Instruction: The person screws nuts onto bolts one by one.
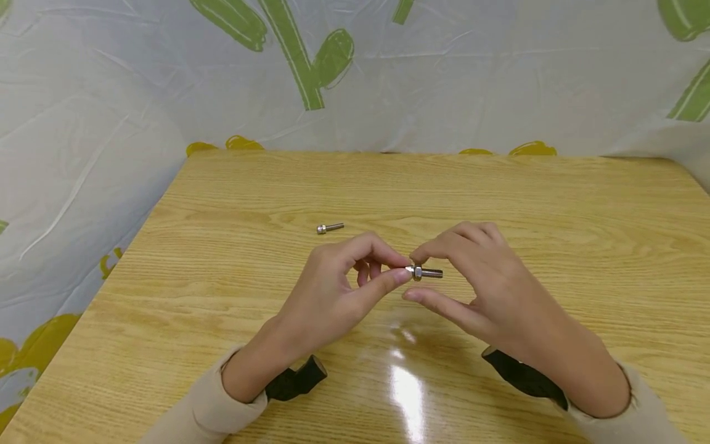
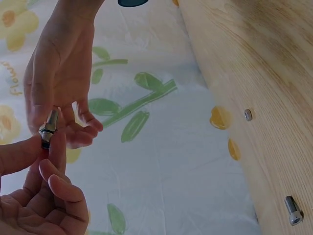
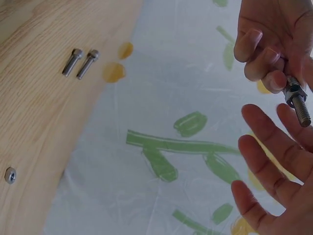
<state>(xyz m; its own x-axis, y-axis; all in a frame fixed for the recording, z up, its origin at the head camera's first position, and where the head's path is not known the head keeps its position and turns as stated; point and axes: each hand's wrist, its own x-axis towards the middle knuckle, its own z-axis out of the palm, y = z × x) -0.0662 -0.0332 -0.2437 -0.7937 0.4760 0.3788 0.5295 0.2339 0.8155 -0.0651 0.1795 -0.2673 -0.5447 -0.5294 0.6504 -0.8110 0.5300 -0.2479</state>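
Note:
My left hand (image 1: 333, 293) pinches the head end of a bolt (image 1: 432, 273) between thumb and index finger, its threaded end pointing right. A hex nut (image 1: 418, 272) sits around the bolt's shank, close to the pinching fingertips. Around it, my right hand (image 1: 493, 290) has thumb and index finger spread apart, the index fingertip close to the nut; whether it touches is unclear. In the right wrist view the right hand's fingers (image 3: 269, 156) are extended below the bolt. The left wrist view shows the nut (image 2: 48, 128) above the left fingertips.
A loose socket-head bolt (image 1: 331, 228) lies on the wooden table (image 1: 249, 197) beyond the left hand. Two bolts (image 3: 72, 62) lie side by side in the right wrist view, with a loose nut (image 3: 10, 175) apart from them. Behind the table hangs a flower-patterned cloth (image 1: 416, 92).

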